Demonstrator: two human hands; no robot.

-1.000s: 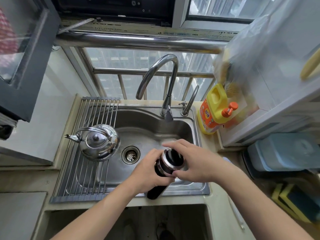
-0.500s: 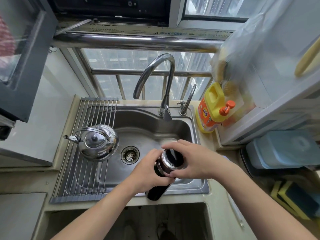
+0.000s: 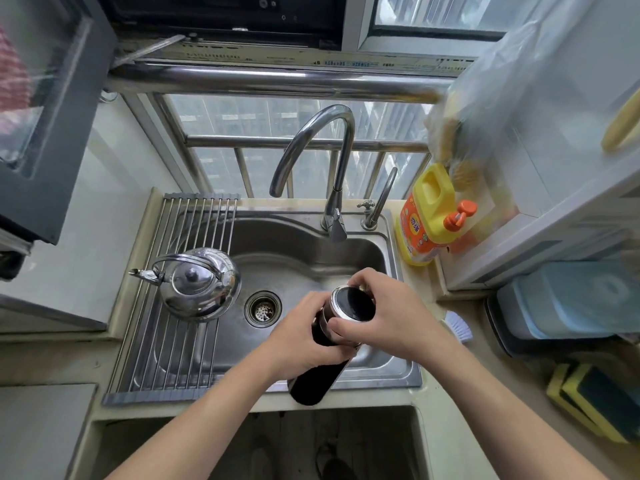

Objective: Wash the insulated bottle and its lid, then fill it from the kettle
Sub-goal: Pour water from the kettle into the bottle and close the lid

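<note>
Two grips work above the front rim of the sink (image 3: 388,381): the left grip (image 3: 298,337) wraps the dark insulated bottle (image 3: 313,384), tilted, while the right grip (image 3: 388,313) curls round its lid (image 3: 353,301), apparently seated, though its seam is hidden. Hold the body firm, twist only the cap, and keep both over the basin. Left, the rack (image 3: 162,348) carries the kettle (image 3: 199,285); the faucet (image 3: 334,157) stands well apart, nothing between.

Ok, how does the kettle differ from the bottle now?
The kettle is round, all shiny steel; the bottle is slim, mostly black. The kettle stands upright, untouched, on the rack; the bottle is tilted over the sink, gripped by left hand and right hand. Both show bright steel.
</note>
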